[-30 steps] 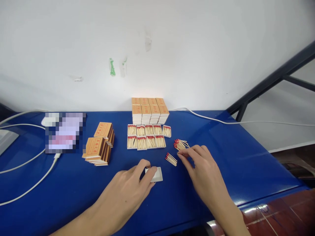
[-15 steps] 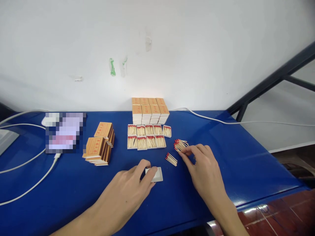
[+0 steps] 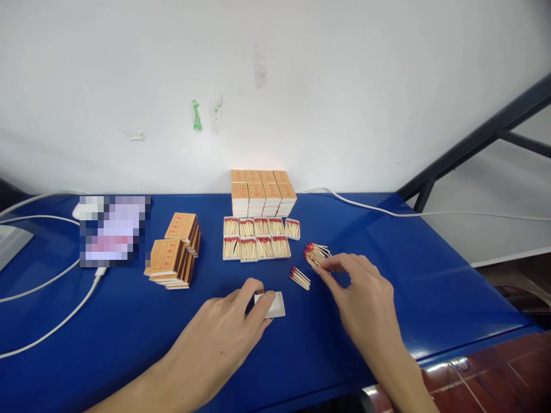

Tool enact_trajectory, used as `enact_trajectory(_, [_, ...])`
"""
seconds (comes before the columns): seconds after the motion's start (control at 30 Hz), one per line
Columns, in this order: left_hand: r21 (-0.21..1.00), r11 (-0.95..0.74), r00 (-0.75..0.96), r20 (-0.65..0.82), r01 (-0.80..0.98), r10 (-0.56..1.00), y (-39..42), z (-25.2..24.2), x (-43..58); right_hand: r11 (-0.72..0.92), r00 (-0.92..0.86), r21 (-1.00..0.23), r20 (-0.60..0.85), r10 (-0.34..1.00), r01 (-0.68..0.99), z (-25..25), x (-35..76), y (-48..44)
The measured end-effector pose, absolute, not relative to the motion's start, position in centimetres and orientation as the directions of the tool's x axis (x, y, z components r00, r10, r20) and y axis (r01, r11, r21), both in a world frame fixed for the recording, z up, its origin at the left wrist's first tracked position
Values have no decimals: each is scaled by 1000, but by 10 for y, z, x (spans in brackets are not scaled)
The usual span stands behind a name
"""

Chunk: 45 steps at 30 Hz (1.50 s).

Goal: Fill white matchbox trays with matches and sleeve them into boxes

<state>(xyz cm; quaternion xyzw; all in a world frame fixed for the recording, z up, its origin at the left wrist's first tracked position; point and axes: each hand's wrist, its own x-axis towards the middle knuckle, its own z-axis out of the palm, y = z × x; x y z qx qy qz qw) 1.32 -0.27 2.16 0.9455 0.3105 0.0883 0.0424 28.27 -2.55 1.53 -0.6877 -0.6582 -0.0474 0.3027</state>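
My left hand (image 3: 235, 330) rests on the blue table (image 3: 129, 327) with thumb and fingers closed round a small white matchbox tray (image 3: 275, 305). My right hand (image 3: 364, 301) reaches forward, its thumb and forefinger pinched at the near edge of a loose pile of red-tipped matches (image 3: 316, 253). A smaller bundle of matches (image 3: 299, 278) lies between the two hands. Behind them sit two rows of filled open trays (image 3: 258, 238).
A block of stacked orange matchboxes (image 3: 262, 192) stands at the wall. Two piles of orange box sleeves (image 3: 174, 249) lie to the left. A blurred phone (image 3: 114, 229) with white cables (image 3: 55, 327) sits far left. The table edge runs along the right.
My right hand has slid forward and slightly right, up to the loose match pile. My left hand and the white tray have stayed put.
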Motion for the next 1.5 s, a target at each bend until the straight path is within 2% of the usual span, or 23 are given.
enact_trajectory(0.2, [138,-796,785,138,589,605,-2,20,13,101,60,-358,412,909,928,15,275,-27])
enact_trajectory(0.63, [132,-797,786,132,590,604,-4,20,14,53,107,-548,255,961,835,12,273,-25])
enact_trajectory(0.83, [129,-799,790,123,588,601,-3,20,13,27,178,-470,387,905,882,14,278,-25])
enact_trajectory(1.0, [126,-799,788,132,588,601,-2,20,15,33,146,-412,397,906,910,8,280,-25])
enact_trajectory(1.5, [112,-801,787,152,588,598,-2,20,14,24,142,-507,285,948,862,9,277,-24])
